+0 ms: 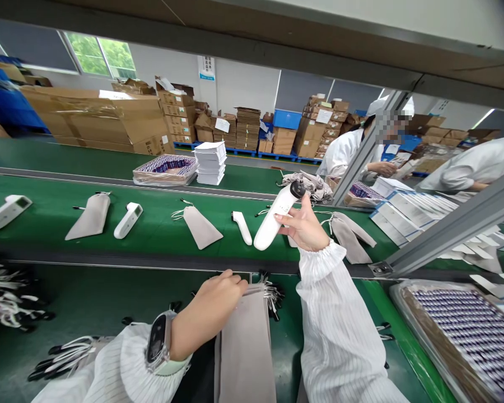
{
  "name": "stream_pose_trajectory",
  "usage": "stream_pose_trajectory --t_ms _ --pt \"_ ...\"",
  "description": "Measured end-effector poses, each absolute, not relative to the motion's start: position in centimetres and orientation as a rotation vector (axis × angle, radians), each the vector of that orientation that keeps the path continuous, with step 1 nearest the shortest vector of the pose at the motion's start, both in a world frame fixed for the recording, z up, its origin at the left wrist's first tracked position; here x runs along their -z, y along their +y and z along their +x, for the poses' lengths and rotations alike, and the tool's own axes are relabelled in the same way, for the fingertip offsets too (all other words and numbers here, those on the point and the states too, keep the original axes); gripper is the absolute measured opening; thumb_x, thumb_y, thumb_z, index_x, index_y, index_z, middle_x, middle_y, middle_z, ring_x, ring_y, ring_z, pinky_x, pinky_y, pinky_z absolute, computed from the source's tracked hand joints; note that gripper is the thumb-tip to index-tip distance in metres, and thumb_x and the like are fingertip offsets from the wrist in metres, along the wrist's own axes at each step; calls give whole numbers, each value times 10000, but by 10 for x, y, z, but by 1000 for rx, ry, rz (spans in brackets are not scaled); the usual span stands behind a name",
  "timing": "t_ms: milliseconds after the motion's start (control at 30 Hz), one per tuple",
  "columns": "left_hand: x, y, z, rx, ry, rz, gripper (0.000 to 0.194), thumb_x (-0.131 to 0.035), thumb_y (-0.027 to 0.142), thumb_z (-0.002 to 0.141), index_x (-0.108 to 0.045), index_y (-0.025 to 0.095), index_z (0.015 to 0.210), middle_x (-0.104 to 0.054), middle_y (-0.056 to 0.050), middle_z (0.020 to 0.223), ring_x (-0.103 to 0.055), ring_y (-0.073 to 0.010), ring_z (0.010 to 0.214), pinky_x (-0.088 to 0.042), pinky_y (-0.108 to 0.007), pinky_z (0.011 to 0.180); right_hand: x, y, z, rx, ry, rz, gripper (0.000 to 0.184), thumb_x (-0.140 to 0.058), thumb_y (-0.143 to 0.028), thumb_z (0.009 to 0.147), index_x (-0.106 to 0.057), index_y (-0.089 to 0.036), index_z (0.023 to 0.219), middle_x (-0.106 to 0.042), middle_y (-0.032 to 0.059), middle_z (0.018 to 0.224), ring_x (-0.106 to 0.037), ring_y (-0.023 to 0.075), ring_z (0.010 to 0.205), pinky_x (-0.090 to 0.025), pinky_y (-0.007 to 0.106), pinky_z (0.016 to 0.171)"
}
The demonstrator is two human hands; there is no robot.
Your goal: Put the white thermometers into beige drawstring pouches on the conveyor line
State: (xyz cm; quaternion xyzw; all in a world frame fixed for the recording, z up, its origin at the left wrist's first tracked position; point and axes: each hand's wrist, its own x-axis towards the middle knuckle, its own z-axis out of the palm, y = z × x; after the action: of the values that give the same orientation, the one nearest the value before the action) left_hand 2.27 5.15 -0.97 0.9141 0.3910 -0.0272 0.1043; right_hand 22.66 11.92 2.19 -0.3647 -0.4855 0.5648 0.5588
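My right hand [306, 226] grips a white infrared thermometer [273, 219] with a black tip, tilted above the green conveyor belt. A stack of grey drawstring pouches [247, 341] lies in front of me, its white cords and black cord ends at the far end. At that end my left hand [214, 305] is closed, its curled fingers on the pouches; the fingertips are hidden. On the belt lie a small white thermometer [242, 227], a grey pouch [201, 226], another thermometer [128, 220] and another pouch [90, 217]. Beside my right hand lies one more pouch [353, 236].
A metal post [453, 229] slants up at the right, under an overhead shelf [252, 39]. A tray of purple-and-white items [466, 330] sits at right. Bundled cords [8, 294] lie at left. Across the belt are a paper stack [210, 162] and two people in white.
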Motion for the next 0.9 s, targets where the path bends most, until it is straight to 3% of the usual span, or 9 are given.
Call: stream_pose_trajectory --t_ms 133,333,433,767,900 --pt "4 53 21 101 1125 2636 120 -498 75 736 -507 172 666 -558 -17 687 -471 -203 781 -358 -269 621 -22 118 224 -1347 -1190 -875 843 -676 -195 597 -143 -384 1222 -552 -30 859 -572 184 851 -527 381 655" --pt "-8 59 9 -248 1104 2410 129 -393 287 845 -467 209 775 -524 25 729 -478 -148 689 -330 -229 578 -22 112 208 -1392 -1313 -915 648 -668 -275 616 -300 -338 1145 -560 -10 834 -585 172 727 -527 319 538" --pt "-6 61 8 -295 1131 2352 78 -412 267 830 -473 234 867 -537 37 748 -486 -132 632 -311 -215 531 -24 110 207 -1336 -1278 -910 657 -667 -288 615 -294 -340 1153 -562 -12 832 -584 166 718 -526 311 541" --pt "20 68 14 -186 1071 2412 136 -465 211 800 -533 255 908 -607 19 900 -556 -182 811 -357 -240 605 -26 112 218 -1276 -1198 -892 715 -661 -284 619 -242 -342 1195 -570 -12 819 -586 176 746 -528 324 548" --pt "19 67 15 -163 1072 2479 94 -452 189 800 -522 240 836 -582 26 853 -553 -166 766 -355 -237 594 -25 113 219 -1273 -1193 -897 727 -663 -287 614 -236 -339 1200 -567 -11 817 -588 185 750 -530 338 547"
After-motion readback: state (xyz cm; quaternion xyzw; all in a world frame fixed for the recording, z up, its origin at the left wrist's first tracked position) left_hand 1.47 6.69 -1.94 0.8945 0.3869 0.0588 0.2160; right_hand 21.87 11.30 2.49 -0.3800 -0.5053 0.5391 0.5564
